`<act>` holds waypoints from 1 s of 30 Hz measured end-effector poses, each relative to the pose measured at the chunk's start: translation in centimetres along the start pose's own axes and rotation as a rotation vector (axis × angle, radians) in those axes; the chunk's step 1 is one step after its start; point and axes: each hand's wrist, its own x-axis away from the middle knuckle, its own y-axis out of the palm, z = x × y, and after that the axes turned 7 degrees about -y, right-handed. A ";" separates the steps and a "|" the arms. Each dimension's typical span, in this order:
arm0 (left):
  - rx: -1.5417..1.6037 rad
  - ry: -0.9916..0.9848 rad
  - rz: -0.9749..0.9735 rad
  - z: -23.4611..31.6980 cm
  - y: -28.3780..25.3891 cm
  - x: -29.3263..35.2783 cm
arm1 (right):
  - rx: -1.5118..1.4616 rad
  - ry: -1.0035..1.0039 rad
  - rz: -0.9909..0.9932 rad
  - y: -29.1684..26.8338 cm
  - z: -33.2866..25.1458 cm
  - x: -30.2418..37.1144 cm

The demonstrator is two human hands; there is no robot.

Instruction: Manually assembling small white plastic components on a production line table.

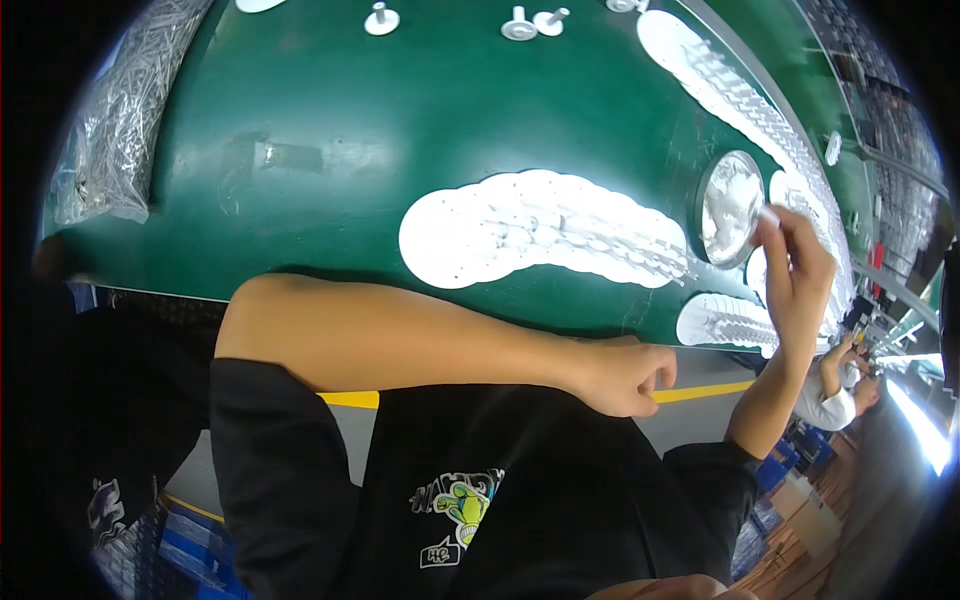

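My left forearm lies across the near edge of the green table. At its end my left hand (628, 376) is closed with the fingers curled under, so what they hold, if anything, is hidden. My right hand (800, 262) is raised beside a round shiny metal dish (733, 210), thumb and forefinger pinched together. Something small and pale shows at those fingertips, too small to name. In front of me lies a curved row of overlapping white discs (440, 240) with shiny stems along it. A shorter row of white discs (715, 315) sits under my right wrist.
A clear plastic bag of long thin metal pieces (125, 125) rests at the left. Small white discs with stems (381, 20) stand along the far side. Another disc row (670, 45) runs down the right side. A person in a white sleeve (828, 405) is at work farther right.
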 end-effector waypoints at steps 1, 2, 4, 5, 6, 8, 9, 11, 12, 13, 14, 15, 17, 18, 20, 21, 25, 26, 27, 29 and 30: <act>0.079 -0.006 0.045 0.5 -0.1 0.3 | 0.010 -0.008 -0.068 -0.6 -0.3 1.4; 0.156 -0.010 0.086 1.0 -0.2 0.4 | -0.026 0.018 -0.094 -1.2 -0.6 3.0; 0.195 0.035 0.048 2.0 -0.4 0.0 | -0.027 0.030 -0.241 -3.3 -1.3 6.4; 0.272 0.016 0.087 2.1 -0.5 0.2 | -0.047 -0.147 -0.346 -3.5 -1.7 7.0; 0.349 -0.002 0.127 2.2 -0.5 0.5 | -0.060 -0.155 -0.345 -3.0 -1.8 7.4; 0.286 0.043 0.137 2.4 -0.4 0.4 | -0.221 -0.259 -0.467 -2.2 -2.5 8.6; 0.276 -0.026 0.097 2.5 -0.6 0.3 | -0.222 -0.249 -0.461 -1.8 -2.7 9.0; 0.228 -0.081 0.124 2.3 -0.5 0.6 | -0.172 -0.314 -0.516 -0.9 -2.5 9.3; 0.223 -0.087 0.118 2.1 -0.4 0.6 | -0.175 -0.308 -0.508 -0.7 -2.2 9.4; 0.219 -0.071 0.135 2.1 -0.4 0.5 | -0.241 -0.304 -0.494 -0.9 -1.8 9.5; 0.216 -0.055 0.154 2.1 -0.4 0.4 | -0.308 -0.302 -0.480 -1.0 -1.4 9.5; 0.212 -0.055 0.152 2.0 -0.4 0.4 | -0.306 -0.301 -0.476 -1.2 -1.0 9.5; 0.230 -0.077 0.103 2.1 -0.5 0.3 | -0.315 -0.236 -0.315 -2.1 -0.2 9.5; 0.228 -0.076 0.102 2.1 -0.5 0.4 | -0.252 -0.111 -0.295 -2.9 0.5 9.5; 0.225 -0.119 0.065 2.5 -0.6 0.2 | -0.247 0.032 -0.091 -2.7 3.1 9.5; 0.223 -0.118 0.065 2.4 -0.5 0.2 | -0.176 0.076 0.007 -2.3 4.1 8.9; 0.264 -0.106 0.077 1.9 -0.4 0.2 | -0.235 0.130 0.246 -0.2 8.4 6.0; 0.260 -0.089 0.077 1.8 -0.4 0.2 | -0.250 0.124 0.290 0.2 9.0 5.4; 0.262 -0.085 0.081 1.7 -0.5 0.2 | -0.250 0.120 0.287 0.5 9.4 5.0; 0.249 -0.128 0.027 2.0 -0.7 0.3 | -0.299 0.172 0.329 1.0 9.6 4.4; 0.253 -0.127 0.029 2.1 -0.8 0.3 | -0.299 0.171 0.325 1.1 9.6 4.3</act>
